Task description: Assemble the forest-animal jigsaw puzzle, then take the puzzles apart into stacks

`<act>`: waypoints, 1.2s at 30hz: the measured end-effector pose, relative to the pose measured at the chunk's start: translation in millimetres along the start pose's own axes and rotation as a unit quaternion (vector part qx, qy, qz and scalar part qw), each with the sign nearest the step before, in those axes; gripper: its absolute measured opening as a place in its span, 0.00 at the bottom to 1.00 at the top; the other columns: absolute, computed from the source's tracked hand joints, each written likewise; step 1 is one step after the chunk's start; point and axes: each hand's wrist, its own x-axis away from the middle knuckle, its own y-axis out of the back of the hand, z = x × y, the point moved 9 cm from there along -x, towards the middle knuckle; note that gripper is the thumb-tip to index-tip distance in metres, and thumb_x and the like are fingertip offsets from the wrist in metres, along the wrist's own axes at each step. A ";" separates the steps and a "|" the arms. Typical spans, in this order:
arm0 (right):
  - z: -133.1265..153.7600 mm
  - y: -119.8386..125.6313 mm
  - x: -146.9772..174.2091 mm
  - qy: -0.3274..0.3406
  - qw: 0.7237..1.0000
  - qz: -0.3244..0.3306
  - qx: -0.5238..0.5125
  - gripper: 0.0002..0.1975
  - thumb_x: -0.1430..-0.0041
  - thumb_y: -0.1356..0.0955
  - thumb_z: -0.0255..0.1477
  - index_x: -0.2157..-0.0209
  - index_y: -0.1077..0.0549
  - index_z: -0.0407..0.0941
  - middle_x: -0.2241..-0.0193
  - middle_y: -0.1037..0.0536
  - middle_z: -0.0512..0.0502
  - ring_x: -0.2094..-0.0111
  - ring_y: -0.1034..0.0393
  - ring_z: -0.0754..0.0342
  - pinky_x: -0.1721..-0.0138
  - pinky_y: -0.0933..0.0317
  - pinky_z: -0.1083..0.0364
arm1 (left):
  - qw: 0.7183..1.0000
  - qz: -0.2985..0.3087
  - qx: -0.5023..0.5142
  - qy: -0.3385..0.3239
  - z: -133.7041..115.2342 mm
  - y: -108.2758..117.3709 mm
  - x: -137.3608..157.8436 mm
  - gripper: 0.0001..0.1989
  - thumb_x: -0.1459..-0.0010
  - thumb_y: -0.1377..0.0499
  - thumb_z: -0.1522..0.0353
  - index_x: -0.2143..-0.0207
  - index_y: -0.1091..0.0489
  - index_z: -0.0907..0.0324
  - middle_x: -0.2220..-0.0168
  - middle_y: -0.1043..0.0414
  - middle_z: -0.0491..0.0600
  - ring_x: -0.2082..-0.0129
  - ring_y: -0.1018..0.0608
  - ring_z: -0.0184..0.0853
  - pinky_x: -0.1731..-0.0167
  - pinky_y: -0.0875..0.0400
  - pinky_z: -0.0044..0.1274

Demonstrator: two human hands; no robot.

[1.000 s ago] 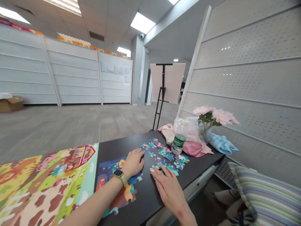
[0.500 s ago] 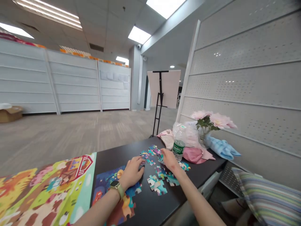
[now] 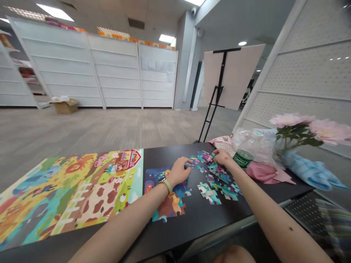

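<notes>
My left hand [image 3: 179,171], with a pale-green watch on its wrist, rests over the right side of a partly assembled blue jigsaw puzzle [image 3: 175,201]. Its fingertips are closed on a small bluish puzzle piece [image 3: 187,165]. To the right, my right hand [image 3: 222,157] reaches into the back of a heap of loose puzzle pieces [image 3: 216,171], fingers slightly apart and touching the heap's edge. Whether a piece lies under those fingertips is hidden. Several joined pale-teal pieces [image 3: 208,193] lie nearer the front, between the assembled part and the heap.
On the left of the black table [image 3: 170,233] are finished animal puzzles [image 3: 101,193]. A green-labelled water bottle [image 3: 243,157], pink cloth [image 3: 260,172], a vase of pink flowers [image 3: 293,128] and a blue cloth [image 3: 312,171] stand at the right. An easel [image 3: 219,91] stands behind.
The view has turned left and down, so everything sits further right and more of the animal puzzles shows. Both hands stay around the same pieces; the left fingertips now show a bluish piece.
</notes>
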 end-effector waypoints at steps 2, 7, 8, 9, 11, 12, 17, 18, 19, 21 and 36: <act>10.2 18.4 9.6 0.030 0.997 -0.047 -0.060 0.13 0.39 0.30 0.30 0.53 0.26 0.41 0.54 0.23 0.39 0.53 0.28 0.46 0.52 0.33 0.47 | 1.000 -0.002 0.005 -0.004 -1.0 0.4 -0.3 0.13 0.44 0.44 0.76 0.58 0.27 0.57 0.55 0.24 0.49 0.52 0.25 0.38 0.47 0.33 0.29; 37.0 22.2 72.6 0.093 0.967 -0.064 -0.229 0.19 0.50 0.29 0.29 0.54 0.26 0.42 0.73 0.22 0.47 0.65 0.25 0.47 0.59 0.33 0.48 | 1.000 0.000 0.015 -0.019 -5.7 1.2 1.1 0.13 0.45 0.45 0.77 0.59 0.26 0.56 0.56 0.24 0.48 0.53 0.24 0.39 0.48 0.32 0.30; 39.9 12.3 91.5 0.097 0.959 -0.049 -0.263 0.18 0.49 0.30 0.32 0.55 0.27 0.43 0.74 0.22 0.48 0.68 0.24 0.48 0.62 0.32 0.49 | 1.000 0.000 0.017 -0.022 -6.7 1.6 1.6 0.13 0.45 0.45 0.77 0.59 0.26 0.57 0.56 0.24 0.48 0.53 0.24 0.39 0.48 0.32 0.30; 42.4 -0.6 111.4 0.102 0.950 -0.030 -0.294 0.18 0.49 0.30 0.36 0.57 0.27 0.43 0.72 0.21 0.47 0.68 0.24 0.48 0.63 0.31 0.49 | 0.999 0.000 0.020 -0.025 -7.6 1.9 2.1 0.13 0.45 0.45 0.77 0.60 0.26 0.57 0.56 0.23 0.49 0.53 0.24 0.39 0.48 0.32 0.30; 42.8 -29.0 150.6 0.103 0.935 -0.001 -0.340 0.18 0.49 0.29 0.42 0.62 0.29 0.45 0.71 0.20 0.45 0.69 0.23 0.48 0.66 0.30 0.49 | 0.999 -0.001 0.024 -0.030 -9.2 2.5 3.0 0.13 0.45 0.45 0.77 0.60 0.26 0.58 0.57 0.23 0.49 0.54 0.24 0.39 0.49 0.32 0.30; 40.8 -43.4 167.8 0.096 0.924 0.014 -0.370 0.19 0.50 0.29 0.44 0.64 0.30 0.45 0.73 0.20 0.46 0.72 0.24 0.49 0.68 0.30 0.51 | 0.999 -0.001 0.026 -0.032 -9.8 2.6 3.4 0.13 0.46 0.45 0.77 0.61 0.26 0.58 0.58 0.23 0.49 0.55 0.24 0.39 0.49 0.32 0.30; 30.3 -85.8 215.8 0.044 0.850 0.059 -0.522 0.25 0.56 0.22 0.42 0.59 0.27 0.45 0.79 0.24 0.54 0.75 0.28 0.54 0.71 0.33 0.56 | 0.999 0.003 0.026 -0.034 -9.9 1.4 4.8 0.13 0.46 0.44 0.77 0.61 0.25 0.57 0.59 0.23 0.48 0.55 0.24 0.39 0.49 0.32 0.29; 31.3 -85.5 218.8 0.052 0.855 0.055 -0.513 0.27 0.56 0.22 0.42 0.56 0.27 0.45 0.78 0.24 0.54 0.74 0.27 0.54 0.70 0.32 0.55 | 0.999 0.004 0.025 -0.033 -9.5 0.8 5.0 0.13 0.46 0.44 0.76 0.61 0.25 0.57 0.59 0.23 0.48 0.55 0.24 0.39 0.49 0.32 0.29; 32.7 -84.5 220.6 0.060 0.862 0.052 -0.501 0.29 0.55 0.23 0.43 0.52 0.26 0.45 0.77 0.23 0.53 0.73 0.26 0.53 0.69 0.32 0.55 | 0.999 0.006 0.023 -0.033 -9.0 0.2 5.2 0.13 0.46 0.45 0.76 0.61 0.25 0.57 0.59 0.23 0.48 0.55 0.24 0.39 0.49 0.32 0.29; 35.6 -82.5 222.4 0.075 0.875 0.049 -0.476 0.31 0.53 0.24 0.43 0.49 0.26 0.44 0.75 0.22 0.51 0.71 0.25 0.52 0.69 0.31 0.54 | 0.999 0.008 0.021 -0.031 -8.1 -0.6 5.4 0.13 0.45 0.45 0.76 0.61 0.25 0.57 0.59 0.23 0.48 0.55 0.24 0.39 0.49 0.32 0.29; 28.6 -77.1 226.7 0.114 0.894 -0.006 -0.433 0.19 0.49 0.26 0.43 0.72 0.36 0.48 0.82 0.32 0.56 0.80 0.37 0.57 0.78 0.44 0.59 | 0.999 0.020 0.014 -0.039 -11.1 -1.8 4.6 0.13 0.47 0.45 0.76 0.62 0.24 0.56 0.60 0.23 0.48 0.57 0.24 0.39 0.51 0.31 0.29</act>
